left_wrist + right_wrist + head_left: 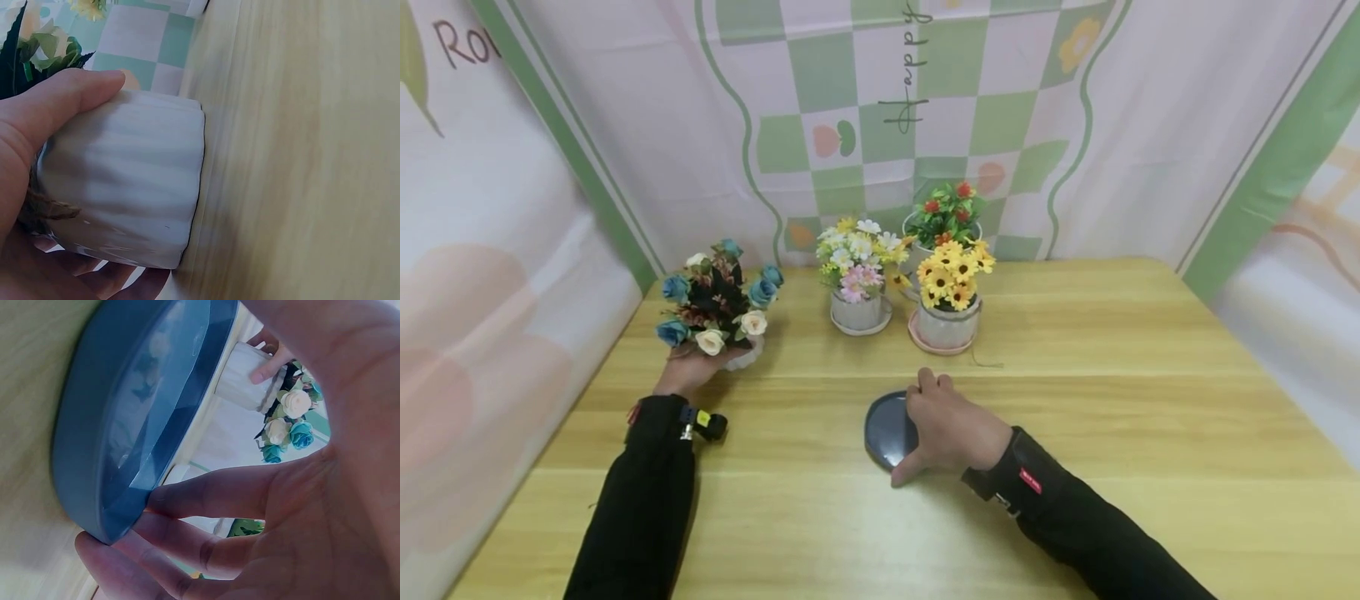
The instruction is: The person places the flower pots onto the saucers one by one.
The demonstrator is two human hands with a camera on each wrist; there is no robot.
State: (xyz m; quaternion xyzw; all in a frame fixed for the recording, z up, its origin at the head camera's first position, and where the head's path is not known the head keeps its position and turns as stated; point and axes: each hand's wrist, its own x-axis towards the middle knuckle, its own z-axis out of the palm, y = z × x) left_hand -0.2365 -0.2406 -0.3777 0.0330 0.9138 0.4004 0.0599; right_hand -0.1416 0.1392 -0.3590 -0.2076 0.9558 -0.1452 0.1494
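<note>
On the left side of the table, my left hand (691, 372) grips a white ribbed flowerpot (131, 175) holding blue and cream artificial roses (718, 304). In the left wrist view the thumb lies along the pot's side, and the other fingers pass round its opposite side. A strand of twine (56, 208) hangs near its rim. Right of centre, my right hand (955, 429) spans a dark blue angular saucer (886, 431) with a raised rim, its fingers at the far edge and thumb at the near edge. The saucer rests flat on the table, partly hidden by the hand.
Behind stand a pot of white, yellow and pink daisies (859, 310), a pot of yellow flowers (947, 327) on a pink saucer (917, 336), and a red-flowered plant (942, 218). The wooden table (1112, 392) meets a printed curtain (827, 92) at the back.
</note>
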